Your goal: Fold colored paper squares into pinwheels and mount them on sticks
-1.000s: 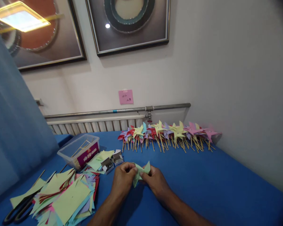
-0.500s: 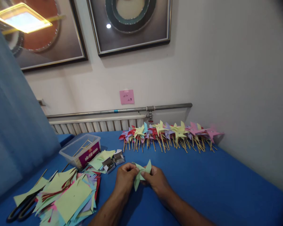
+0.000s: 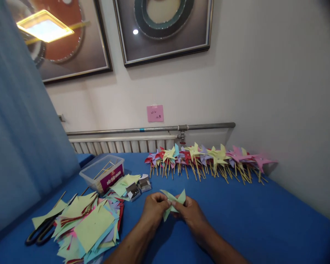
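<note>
Blue cloth covers the table (image 3: 250,220), which runs back to a pale wall with a radiator (image 3: 121,146), a grey pipe (image 3: 154,128) and two framed pictures above. Both forearms come in from the near edge and meet over the middle of the table, wrists low, knuckles turned up. The left hand (image 3: 154,208) and the right hand (image 3: 191,212) are nearly touching, fingers curled in and pinched on a green paper pinwheel (image 3: 172,202) held between them just above the cloth; its pointed blades stick out above and below the fingertips.

A pink note (image 3: 155,113) is stuck on the wall; it has handwriting, too small to read. A clear plastic box (image 3: 102,172) to the left holds thin sticks and carries a dark red label with pale lettering I cannot make out. Just beside it sit two small open boxes (image 3: 139,187) and a loose heap of coloured paper squares (image 3: 90,227), with black scissors (image 3: 40,233) at its left edge. Along the far side, near the wall, lies a row of finished pinwheels (image 3: 209,159) on wooden sticks.
</note>
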{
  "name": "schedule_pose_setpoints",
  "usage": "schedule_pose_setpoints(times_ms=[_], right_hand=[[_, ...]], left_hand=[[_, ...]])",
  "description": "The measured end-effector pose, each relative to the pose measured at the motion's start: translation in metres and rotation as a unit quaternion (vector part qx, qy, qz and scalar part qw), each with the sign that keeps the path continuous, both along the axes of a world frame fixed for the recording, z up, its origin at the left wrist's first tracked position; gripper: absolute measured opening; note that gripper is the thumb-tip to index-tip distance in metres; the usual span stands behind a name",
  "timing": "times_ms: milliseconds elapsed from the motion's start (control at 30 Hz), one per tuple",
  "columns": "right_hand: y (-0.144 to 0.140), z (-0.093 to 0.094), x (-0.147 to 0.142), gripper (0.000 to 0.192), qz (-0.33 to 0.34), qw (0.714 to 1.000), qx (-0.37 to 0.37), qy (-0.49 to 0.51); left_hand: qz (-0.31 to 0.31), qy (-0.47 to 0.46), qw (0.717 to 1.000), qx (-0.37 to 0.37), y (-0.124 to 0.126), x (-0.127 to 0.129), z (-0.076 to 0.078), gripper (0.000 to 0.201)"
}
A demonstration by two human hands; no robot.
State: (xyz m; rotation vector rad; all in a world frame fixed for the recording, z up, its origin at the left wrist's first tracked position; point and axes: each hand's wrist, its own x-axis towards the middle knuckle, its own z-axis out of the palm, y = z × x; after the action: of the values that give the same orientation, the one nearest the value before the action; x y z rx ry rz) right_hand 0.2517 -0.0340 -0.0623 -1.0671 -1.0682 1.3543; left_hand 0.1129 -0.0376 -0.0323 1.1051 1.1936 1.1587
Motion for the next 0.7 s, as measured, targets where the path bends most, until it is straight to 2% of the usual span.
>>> schedule_pose_setpoints(times_ms=[133, 300, 367, 433, 467, 533, 567, 600, 633, 700], right_hand=[[0.005, -0.011, 0.001, 0.046, 0.002, 1.0, 0.007, -0.017], [0.007, -0.015, 0.003, 0.046, 0.01, 1.0, 0.003, -0.004], [0.007, -0.013, 0.002, 0.047, -0.005, 1.0, -0.008, -0.002], [0.007, -0.01, 0.002, 0.045, -0.017, 1.0, -0.012, 0.003], [0.006, -0.008, 0.002, 0.044, -0.022, 1.0, -0.013, 0.008], [0.003, -0.003, 0.003, 0.041, -0.031, 0.999, -0.013, 0.015], [0.001, 0.0, 0.003, 0.04, -0.037, 0.999, -0.014, 0.019], [0.0, 0.002, 0.003, 0.038, -0.04, 0.999, -0.014, 0.022], [-0.002, 0.003, 0.003, 0.037, -0.038, 0.999, -0.015, 0.024], [-0.003, 0.004, 0.002, 0.036, -0.039, 0.999, -0.013, 0.027]], left_hand=[[0.0, 0.012, 1.0, 0.011, 0.002, 0.001, -0.002, 0.021], [-0.012, 0.037, 0.999, 0.013, 0.002, 0.004, -0.002, 0.016], [-0.019, 0.091, 0.995, 0.033, 0.003, -0.004, 0.003, 0.012], [-0.008, 0.216, 0.972, 0.089, 0.004, -0.021, 0.012, 0.01], [0.014, 0.311, 0.941, 0.132, 0.006, -0.032, 0.017, 0.014], [0.085, 0.522, 0.831, 0.174, 0.01, -0.056, 0.026, 0.021], [0.102, 0.605, 0.775, 0.152, 0.012, -0.067, 0.028, 0.025], [0.103, 0.664, 0.731, 0.122, 0.015, -0.077, 0.03, 0.029], [0.1, 0.701, 0.699, 0.103, 0.017, -0.084, 0.03, 0.033], [0.087, 0.736, 0.667, 0.077, 0.022, -0.093, 0.027, 0.039]])
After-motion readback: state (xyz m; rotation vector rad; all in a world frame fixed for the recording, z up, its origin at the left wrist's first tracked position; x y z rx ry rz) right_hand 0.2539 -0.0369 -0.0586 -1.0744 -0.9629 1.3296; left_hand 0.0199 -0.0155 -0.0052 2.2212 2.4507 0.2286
